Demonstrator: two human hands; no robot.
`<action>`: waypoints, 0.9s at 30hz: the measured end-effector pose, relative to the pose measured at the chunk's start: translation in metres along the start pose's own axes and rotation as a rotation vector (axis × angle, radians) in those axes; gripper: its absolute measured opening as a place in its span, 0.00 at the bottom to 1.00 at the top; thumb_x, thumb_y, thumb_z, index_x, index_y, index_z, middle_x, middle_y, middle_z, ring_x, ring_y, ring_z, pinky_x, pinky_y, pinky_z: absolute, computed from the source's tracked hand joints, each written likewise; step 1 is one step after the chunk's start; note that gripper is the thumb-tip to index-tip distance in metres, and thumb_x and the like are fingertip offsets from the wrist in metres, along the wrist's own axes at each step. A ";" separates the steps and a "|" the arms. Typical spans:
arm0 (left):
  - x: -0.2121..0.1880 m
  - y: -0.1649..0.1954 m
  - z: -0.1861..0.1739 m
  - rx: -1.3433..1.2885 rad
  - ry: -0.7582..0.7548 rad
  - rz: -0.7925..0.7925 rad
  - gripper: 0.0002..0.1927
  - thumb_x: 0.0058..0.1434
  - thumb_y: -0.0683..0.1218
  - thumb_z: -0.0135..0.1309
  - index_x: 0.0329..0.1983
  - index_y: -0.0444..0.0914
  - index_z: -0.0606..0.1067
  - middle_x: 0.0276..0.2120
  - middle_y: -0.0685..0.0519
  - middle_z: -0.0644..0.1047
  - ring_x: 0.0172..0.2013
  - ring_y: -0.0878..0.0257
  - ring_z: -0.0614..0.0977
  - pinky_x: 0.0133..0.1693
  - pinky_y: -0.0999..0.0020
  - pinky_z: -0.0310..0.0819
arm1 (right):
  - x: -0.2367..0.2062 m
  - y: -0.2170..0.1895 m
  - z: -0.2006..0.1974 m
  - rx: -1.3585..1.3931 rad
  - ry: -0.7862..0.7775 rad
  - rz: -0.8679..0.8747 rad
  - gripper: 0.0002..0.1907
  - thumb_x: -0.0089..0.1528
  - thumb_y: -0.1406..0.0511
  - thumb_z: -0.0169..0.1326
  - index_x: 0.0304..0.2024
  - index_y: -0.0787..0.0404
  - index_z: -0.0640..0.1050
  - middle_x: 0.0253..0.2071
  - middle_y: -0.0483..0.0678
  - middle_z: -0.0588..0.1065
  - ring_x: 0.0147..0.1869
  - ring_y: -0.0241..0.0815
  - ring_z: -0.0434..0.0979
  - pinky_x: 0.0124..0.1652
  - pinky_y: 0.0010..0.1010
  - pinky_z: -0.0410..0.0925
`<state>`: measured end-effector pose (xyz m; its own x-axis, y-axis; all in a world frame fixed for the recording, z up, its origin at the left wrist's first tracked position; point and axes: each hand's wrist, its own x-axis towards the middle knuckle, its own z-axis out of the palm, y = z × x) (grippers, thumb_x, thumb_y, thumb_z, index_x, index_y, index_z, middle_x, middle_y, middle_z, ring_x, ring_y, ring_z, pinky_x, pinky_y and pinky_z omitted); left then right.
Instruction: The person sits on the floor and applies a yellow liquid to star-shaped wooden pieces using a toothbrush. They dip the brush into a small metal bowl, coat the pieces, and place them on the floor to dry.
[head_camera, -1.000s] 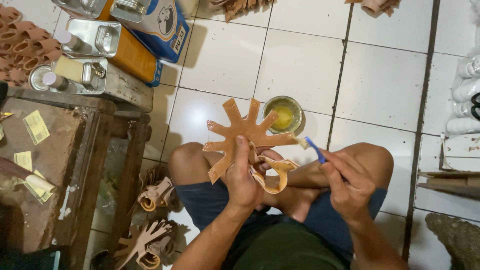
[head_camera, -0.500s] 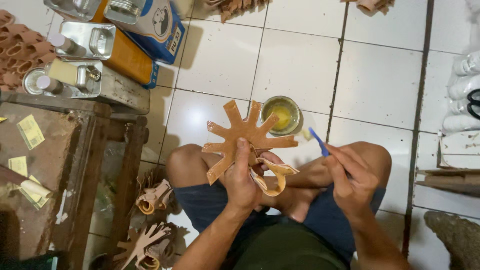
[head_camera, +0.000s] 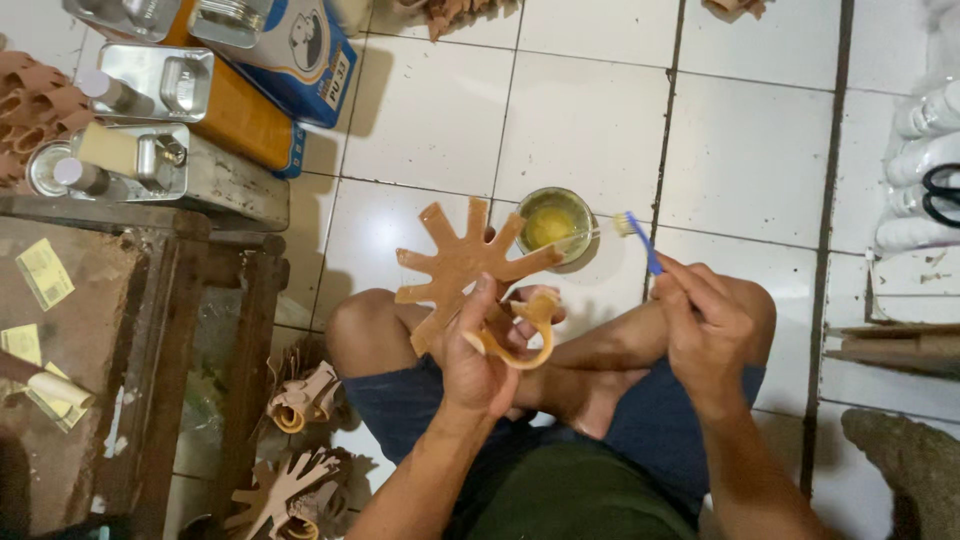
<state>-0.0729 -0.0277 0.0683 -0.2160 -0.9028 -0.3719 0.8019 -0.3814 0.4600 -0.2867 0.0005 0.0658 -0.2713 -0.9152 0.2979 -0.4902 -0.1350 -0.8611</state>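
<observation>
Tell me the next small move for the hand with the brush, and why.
Probably carry the brush from the glue jar to the leather cutout. The right hand holds the bristles near the jar's rim, while the left hand holds the cutout up beside it.

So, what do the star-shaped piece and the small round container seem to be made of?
Star-shaped piece: probably leather or thick card, since it is flat, matte, tan and cleanly cut. Small round container: seemingly clear glass or plastic, as its glossy rim lets the yellow paste show through.
</observation>
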 end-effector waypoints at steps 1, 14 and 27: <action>0.002 -0.002 -0.002 -0.039 0.087 -0.086 0.13 0.65 0.46 0.49 0.47 0.32 0.72 0.35 0.45 0.80 0.34 0.55 0.84 0.38 0.60 0.83 | 0.000 0.003 -0.002 0.073 0.044 0.108 0.13 0.69 0.74 0.53 0.56 0.72 0.80 0.36 0.50 0.75 0.34 0.35 0.70 0.32 0.23 0.63; -0.004 -0.006 -0.002 0.308 0.025 0.221 0.34 0.61 0.34 0.58 0.71 0.29 0.61 0.35 0.54 0.72 0.34 0.61 0.82 0.32 0.72 0.75 | -0.015 -0.020 0.007 0.048 -0.237 -0.011 0.10 0.65 0.74 0.55 0.48 0.70 0.81 0.33 0.48 0.77 0.33 0.34 0.74 0.34 0.22 0.66; 0.019 -0.023 -0.021 0.335 0.020 0.098 0.16 0.67 0.37 0.57 0.53 0.26 0.68 0.42 0.43 0.79 0.40 0.56 0.83 0.40 0.65 0.77 | 0.007 0.064 -0.011 -0.043 -0.013 0.054 0.12 0.72 0.71 0.55 0.57 0.67 0.80 0.38 0.46 0.76 0.41 0.32 0.74 0.40 0.22 0.67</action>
<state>-0.0841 -0.0317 0.0338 -0.1334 -0.9354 -0.3274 0.5897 -0.3404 0.7323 -0.3285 -0.0104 0.0173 -0.2876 -0.9255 0.2463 -0.5108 -0.0693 -0.8569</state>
